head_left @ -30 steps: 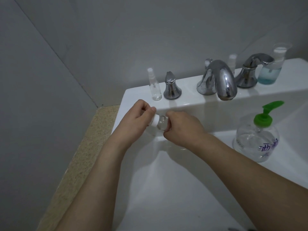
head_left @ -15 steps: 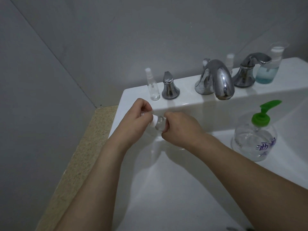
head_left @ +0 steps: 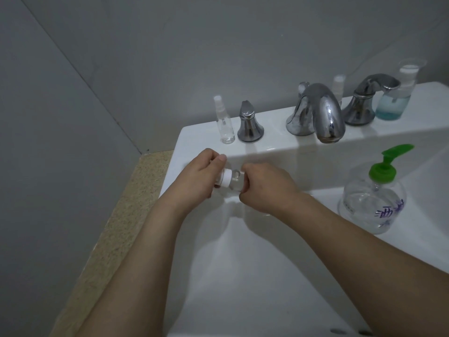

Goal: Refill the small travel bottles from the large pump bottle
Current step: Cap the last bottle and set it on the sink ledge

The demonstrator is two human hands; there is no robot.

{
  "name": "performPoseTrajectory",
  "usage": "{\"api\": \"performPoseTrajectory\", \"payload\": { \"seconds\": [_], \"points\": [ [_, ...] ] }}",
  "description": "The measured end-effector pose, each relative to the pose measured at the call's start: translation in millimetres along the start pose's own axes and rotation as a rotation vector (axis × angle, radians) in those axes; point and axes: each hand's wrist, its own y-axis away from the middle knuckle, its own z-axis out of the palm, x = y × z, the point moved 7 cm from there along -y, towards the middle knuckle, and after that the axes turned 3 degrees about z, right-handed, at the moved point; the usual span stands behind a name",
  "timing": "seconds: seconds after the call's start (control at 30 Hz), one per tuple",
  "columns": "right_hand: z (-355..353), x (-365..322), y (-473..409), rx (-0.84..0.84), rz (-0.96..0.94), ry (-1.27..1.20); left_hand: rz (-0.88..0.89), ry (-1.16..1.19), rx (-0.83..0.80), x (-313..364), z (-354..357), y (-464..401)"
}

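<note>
Head view shows a small travel bottle point(head_left: 236, 182) held on its side over the sink's point(head_left: 243, 276) left rim, just in front of the back ledge. Its white cap point(head_left: 225, 179) points left. The right hand point(head_left: 263, 188) is curled round the clear body, hiding most of it. The left hand point(head_left: 202, 177) has its fingers and thumb closed round the cap end. This looks like the cap being twisted, most likely off. To do it well, the right hand should hold firmly but without squeezing, since a soft bottle on its side could spill any leftover liquid as the cap frees. Tipping the neck upward before the last turn would be safer. The cap is small and could roll into the basin, so it wants a flat spot on the ledge. The large pump bottle point(head_left: 374, 203), green-topped and about half full, stands at the sink's right edge, well apart. Another slim spray bottle point(head_left: 224, 124) stands on the back ledge beside the left tap handle point(head_left: 249, 126).
</note>
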Motion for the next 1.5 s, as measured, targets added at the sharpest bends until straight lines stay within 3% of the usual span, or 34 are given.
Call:
{"api": "performPoseTrajectory", "payload": {
  "seconds": [0.2, 0.37, 0.57, 0.77, 0.93, 1.1, 1.5],
  "points": [
    [-2, -1, 0, -0.011, 0.009, -0.028, 0.084, 0.072, -0.055, 7, 1, 0],
    [-3, -2, 1, -0.004, 0.010, -0.025, 0.019, -0.088, 0.059, -2, -5, -2],
    [-5, -1, 0, -0.016, 0.030, -0.036, 0.081, 0.014, -0.043, 3, -2, -2],
    [-4, -2, 1, -0.010, 0.017, -0.027, 0.001, -0.010, 0.005, -3, -3, -2],
    [-4, 1, -1, -0.020, 0.038, -0.064, 0.123, 0.075, -0.113, 5, -1, 0],
    [-6, -1, -1, -0.004, 0.021, -0.064, 0.005, 0.117, -0.034, -4, -6, 0],
    [-4, -1, 0, -0.045, 0.012, -0.034, 0.038, 0.062, -0.094, -7, -3, -3]
  ]
}}
